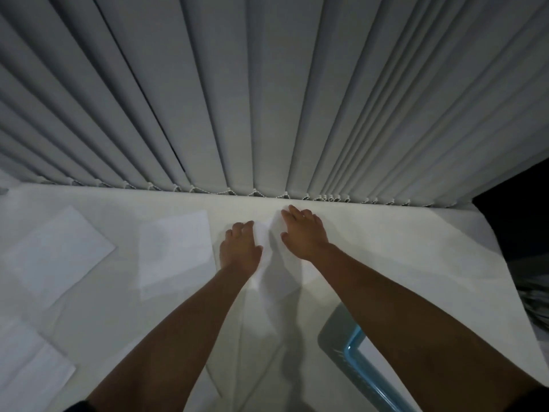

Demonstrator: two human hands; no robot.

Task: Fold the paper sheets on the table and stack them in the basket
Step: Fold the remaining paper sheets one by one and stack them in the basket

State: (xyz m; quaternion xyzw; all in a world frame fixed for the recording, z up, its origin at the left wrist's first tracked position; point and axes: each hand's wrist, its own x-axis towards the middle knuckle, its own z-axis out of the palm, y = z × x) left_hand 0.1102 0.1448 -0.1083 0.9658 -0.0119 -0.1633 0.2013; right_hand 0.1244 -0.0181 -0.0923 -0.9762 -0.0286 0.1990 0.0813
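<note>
Currently: paper sheet (277, 278), long axis pointing away, between both hands; right hand (303, 234) flat, pressing; left hand (239, 248) curled (grip unclear).

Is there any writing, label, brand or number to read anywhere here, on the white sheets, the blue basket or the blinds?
None: no text can be read anywhere in this view.
Sheet under the hands: blank white, no print visible.
Sheets to the left: blank too, though the light is dim.
Blue basket: only part of its rim shows, no label on it.
Blinds: plain grey slats, no marking.
</note>
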